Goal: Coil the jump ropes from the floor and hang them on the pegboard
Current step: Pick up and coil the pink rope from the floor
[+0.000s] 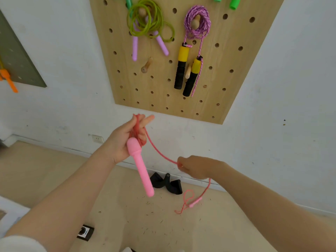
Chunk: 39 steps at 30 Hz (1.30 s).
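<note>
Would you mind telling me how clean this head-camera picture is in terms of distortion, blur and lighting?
Head view: strong wide-angle distortion, so the pegboard flares wider toward the top and its edges lean; light is soft and even, with no harsh glare and only faint shadows; the right hand pinching the pink cord is slightly smeared, while the left hand and pink handle look fairly sharp.

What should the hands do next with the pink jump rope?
Probably the right hand should carry its pinched cord up and lay another loop over the left hand. The left hand holds a few coils and one pink handle, but the other handle and a length of cord hang loose below.
</note>
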### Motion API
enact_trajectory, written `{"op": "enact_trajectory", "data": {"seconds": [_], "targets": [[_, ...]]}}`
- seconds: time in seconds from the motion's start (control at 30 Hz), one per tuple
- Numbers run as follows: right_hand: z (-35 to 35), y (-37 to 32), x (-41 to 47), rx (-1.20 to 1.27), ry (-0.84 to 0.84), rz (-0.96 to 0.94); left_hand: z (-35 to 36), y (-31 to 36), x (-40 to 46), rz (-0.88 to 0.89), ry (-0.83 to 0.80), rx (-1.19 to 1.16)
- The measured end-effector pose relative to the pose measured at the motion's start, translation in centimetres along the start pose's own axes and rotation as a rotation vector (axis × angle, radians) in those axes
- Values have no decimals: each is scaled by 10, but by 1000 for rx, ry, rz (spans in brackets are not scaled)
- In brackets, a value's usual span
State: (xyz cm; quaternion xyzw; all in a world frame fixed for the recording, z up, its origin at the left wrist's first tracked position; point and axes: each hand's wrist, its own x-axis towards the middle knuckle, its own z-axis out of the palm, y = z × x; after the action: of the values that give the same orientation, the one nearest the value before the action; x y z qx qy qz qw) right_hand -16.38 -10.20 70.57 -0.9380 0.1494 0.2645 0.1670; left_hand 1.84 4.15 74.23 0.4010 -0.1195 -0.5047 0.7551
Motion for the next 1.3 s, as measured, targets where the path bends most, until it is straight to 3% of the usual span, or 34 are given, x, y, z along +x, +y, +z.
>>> {"op": "enact_trajectory", "data": {"seconds": [0.07,0.17,0.33,0.47,0.63,0.77,0.87,0.9,1.03,1.13,1.23,1.3], "targets": [[-8,-26,-3,-87,-49,-90,3,-9,7,-79,63,276],[-33,-62,-15,-56,77,-279,5,-30,10,-177,9,668],[-87,-52,-27,-17,426,-255,23,-55,-5,-299,-157,804],[-91,-12,-37,228,607,-148,31,-46,-9,-298,-348,566],[-72,6,-30,719,671,-165,50,-26,-16,-251,-480,396],[-65,6,-27,832,694,-161,48,-17,-15,-228,-522,182],[-52,13,-18,871,709,-90,44,-12,-10,-262,-809,-202],[-45,15,-14,891,715,-59,44,-8,-9,-192,-829,-289],[-17,20,1,812,514,59,58,10,-4,91,-574,-398],[-7,14,0,671,308,72,51,11,10,217,-135,-471],[-13,-7,-12,606,106,3,38,5,20,240,108,-288],[-24,-22,-21,469,73,-64,29,-2,23,216,267,-101]]}}
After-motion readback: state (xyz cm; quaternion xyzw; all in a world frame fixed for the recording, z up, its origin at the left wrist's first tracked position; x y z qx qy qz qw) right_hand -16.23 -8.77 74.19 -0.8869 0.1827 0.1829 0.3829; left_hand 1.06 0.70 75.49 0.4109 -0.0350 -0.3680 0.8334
